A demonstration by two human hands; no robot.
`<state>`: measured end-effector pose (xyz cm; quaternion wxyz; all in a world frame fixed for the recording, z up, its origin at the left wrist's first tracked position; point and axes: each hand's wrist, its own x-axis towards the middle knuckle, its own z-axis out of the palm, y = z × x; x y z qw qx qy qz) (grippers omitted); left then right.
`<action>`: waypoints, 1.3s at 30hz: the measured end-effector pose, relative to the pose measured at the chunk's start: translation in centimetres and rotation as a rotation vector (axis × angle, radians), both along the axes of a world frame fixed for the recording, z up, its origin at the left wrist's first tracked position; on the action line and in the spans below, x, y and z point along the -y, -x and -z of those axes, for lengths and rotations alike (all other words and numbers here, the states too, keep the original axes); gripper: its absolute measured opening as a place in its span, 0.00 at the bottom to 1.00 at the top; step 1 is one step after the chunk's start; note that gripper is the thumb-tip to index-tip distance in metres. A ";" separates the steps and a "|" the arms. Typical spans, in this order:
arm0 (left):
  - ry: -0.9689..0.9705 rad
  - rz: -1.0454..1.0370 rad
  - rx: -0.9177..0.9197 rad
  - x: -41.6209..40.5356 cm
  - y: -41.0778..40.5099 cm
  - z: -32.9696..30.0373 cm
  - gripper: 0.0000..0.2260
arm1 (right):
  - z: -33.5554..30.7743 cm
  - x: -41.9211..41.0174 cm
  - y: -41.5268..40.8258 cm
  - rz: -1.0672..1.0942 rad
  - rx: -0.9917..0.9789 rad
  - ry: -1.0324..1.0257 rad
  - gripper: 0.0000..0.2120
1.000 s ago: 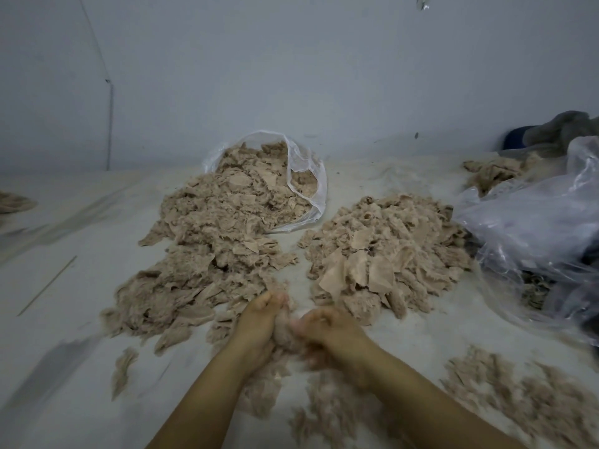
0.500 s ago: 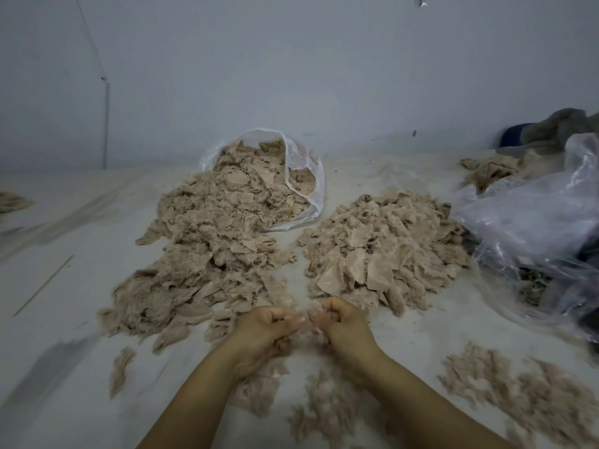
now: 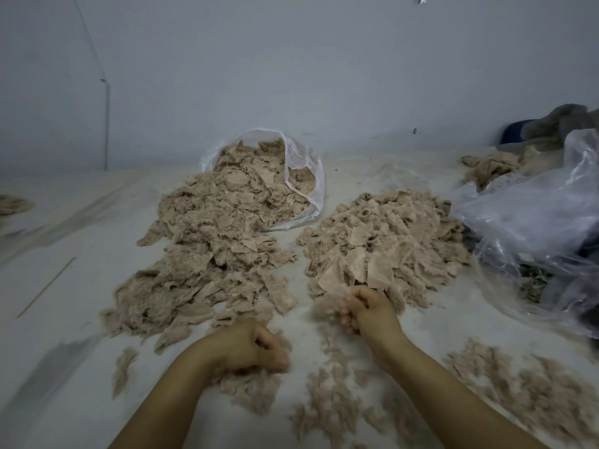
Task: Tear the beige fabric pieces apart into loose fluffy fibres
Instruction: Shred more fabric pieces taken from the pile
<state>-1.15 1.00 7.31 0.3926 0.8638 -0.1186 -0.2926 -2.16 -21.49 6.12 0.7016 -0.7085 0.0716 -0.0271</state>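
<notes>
Both hands have drawn apart since a moment ago. Nearest, loose fibres [image 3: 327, 406] lie by the tabletop's near edge. Left hand [image 3: 256, 346] is curled over some fluff; right hand [image 3: 366, 307] grips a fluffy tuft [image 3: 327, 303]. Beyond, fabric pieces [image 3: 382, 244] are heaped mid-tabletop, and more spill from a clear bag [image 3: 311, 176] farther back.

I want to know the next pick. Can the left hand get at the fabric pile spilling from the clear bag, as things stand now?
Probably yes. The left hand is just in front of the near edge of the fabric pile, with only bare surface and loose scraps between them. Its fingers are curled, maybe round some fibres, so it might have to let go first.
</notes>
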 end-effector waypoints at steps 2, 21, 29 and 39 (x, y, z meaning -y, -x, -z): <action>0.004 0.006 0.062 0.4 -0.1 -0.3 0.07 | -0.3 -0.2 0.4 -0.130 0.002 -0.002 0.12; 0.699 -0.337 0.078 6.2 -0.3 -0.4 0.05 | 0.0 -0.5 1.3 -0.312 -0.049 -0.034 0.21; 0.662 -0.318 0.128 6.3 -0.1 1.2 0.10 | -0.2 -1.9 1.2 -0.189 -0.005 -0.153 0.07; 0.246 -0.406 0.555 5.1 -0.7 2.5 0.14 | 0.5 -1.8 0.5 0.021 0.019 -0.151 0.07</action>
